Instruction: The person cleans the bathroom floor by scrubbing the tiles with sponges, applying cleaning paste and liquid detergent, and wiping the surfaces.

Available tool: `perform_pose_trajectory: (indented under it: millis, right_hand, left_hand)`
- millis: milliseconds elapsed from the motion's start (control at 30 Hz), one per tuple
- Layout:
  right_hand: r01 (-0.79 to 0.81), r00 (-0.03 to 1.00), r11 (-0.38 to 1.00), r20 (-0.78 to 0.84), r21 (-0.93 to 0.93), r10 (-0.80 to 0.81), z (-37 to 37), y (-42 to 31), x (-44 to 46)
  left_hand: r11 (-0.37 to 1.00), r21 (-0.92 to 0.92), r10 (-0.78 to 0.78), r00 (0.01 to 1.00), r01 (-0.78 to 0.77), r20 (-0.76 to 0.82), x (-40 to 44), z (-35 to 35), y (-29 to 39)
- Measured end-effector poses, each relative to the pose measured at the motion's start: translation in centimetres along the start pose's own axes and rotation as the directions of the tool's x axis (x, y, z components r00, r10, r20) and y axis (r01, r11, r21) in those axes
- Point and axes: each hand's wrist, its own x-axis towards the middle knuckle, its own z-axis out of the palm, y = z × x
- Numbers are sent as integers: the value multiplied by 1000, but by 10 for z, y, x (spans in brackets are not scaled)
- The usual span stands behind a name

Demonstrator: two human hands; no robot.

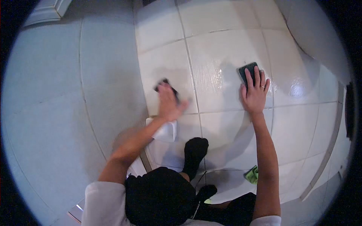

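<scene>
My right hand lies with fingers spread over a dark green scouring pad, pressing it on wet white floor tiles. A ring shows on one finger. To the left, my left hand is smeared by motion, its thumb out to the side. Under its fingers is a dark pad-like thing on the tiles; its exact kind is blurred. Just below that wrist stands a white plastic container, partly covered by my forearm.
A bluish tiled wall rises along the left. A curved white fixture stands at upper right. Near my right forearm lies a green cloth. My foot in a black sock rests on the floor, below the container's right side.
</scene>
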Motion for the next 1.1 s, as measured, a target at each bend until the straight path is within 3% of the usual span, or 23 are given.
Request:
perform_pose_trajectory:
  millis: [100,133,167,233,333,367,400,433,500,533,600,633,667,700,733,800,833,867,900,933,1000,1100]
  right_hand:
    - [9,1000,999,-9,34,-8,-2,0,0]
    - [16,1000,999,-10,29,-16,-3,1,3]
    - [14,1000,999,-8,32,-14,-4,1,3]
    - [6,1000,999,3,39,-6,-2,-3,0]
    - [-114,990,993,-81,16,115,12,-23,1]
    - [-162,985,986,-48,44,164,20,-44,-1]
    - [-18,999,977,-24,215,24,28,-66,-6]
    - [128,981,972,117,198,-153,34,-98,-12]
    - [423,884,807,5,411,-467,41,-134,-28]
    - [418,889,817,7,396,-458,31,-121,-18]
    - [331,925,916,115,225,-362,13,-74,6]
    - [178,980,981,72,76,-183,15,-32,12]
    - [19,999,999,-36,30,-18,13,17,17]
    - [-129,991,975,-43,-183,123,5,66,16]
    - [-297,955,917,-102,-266,280,-4,106,10]
    - [-476,879,839,-155,-264,450,-34,141,-17]
    - [-496,865,843,-209,-209,457,-30,140,-36]
    - [-513,846,845,-261,-154,465,-24,138,-51]
    - [-522,838,839,-277,-156,470,-29,132,-55]
    - [-536,834,834,-235,-131,499,-34,118,-57]
    - [-552,828,827,-191,-111,527,-38,110,-60]
    - [-540,837,837,-170,-89,521,-38,116,-59]
  left_hand:
    - [991,-16,131,988,-130,78,-18,-4,26]
    - [985,41,165,986,-165,-9,-3,-5,8]
    - [993,-55,93,982,-103,-167,17,-5,-10]
    - [974,-61,-226,968,220,-110,55,-27,-31]
    - [959,-16,-282,959,282,-31,47,-37,-1]
    - [993,26,-119,993,119,-16,28,-25,10]
    - [997,66,49,999,-49,1,16,-15,18]
    - [996,56,67,998,-67,6,11,-11,17]
    - [982,-133,128,990,-134,-51,10,-12,2]
    - [979,-139,146,988,-152,-53,19,-9,-8]
    - [989,-127,-107,969,81,-221,42,-4,-19]
    - [989,-129,-96,970,68,-223,58,-10,-10]
    - [973,-121,-220,954,198,-203,74,-19,3]
    - [938,-106,-343,921,329,-182,84,-24,13]
    - [976,-34,-218,949,216,-228,91,-14,28]
    - [990,17,140,934,-142,-328,69,1,104]
    - [951,88,310,915,-298,-256,49,17,143]
    - [869,-108,473,875,-482,-101,20,20,185]
    - [766,-248,624,779,-592,67,-7,17,222]
    - [649,-254,757,642,-717,122,-19,33,247]
    - [593,-70,802,596,-802,-36,2,40,285]
    - [623,63,764,590,-779,-259,99,27,312]
